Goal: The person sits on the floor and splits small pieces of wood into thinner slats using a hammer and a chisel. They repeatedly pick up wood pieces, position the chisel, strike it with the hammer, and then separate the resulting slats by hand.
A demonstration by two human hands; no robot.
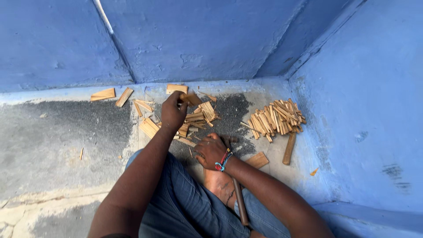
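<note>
Jeans (185, 198) up close, wood bits all over the floor (66, 136).
Left hand (173, 111) pinches a wood piece (190, 98) upright above the scrap pile (194, 121); right hand (211, 151) is wrapped tight round a tool handle (240, 200). Stick heap (276, 118) sits well right. Fingers that close could get struck if the piece tips.

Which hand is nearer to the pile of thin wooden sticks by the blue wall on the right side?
The right hand. It lies left of and below the stick pile, apart from it. The left hand is farther left, holding a wood piece.
</note>
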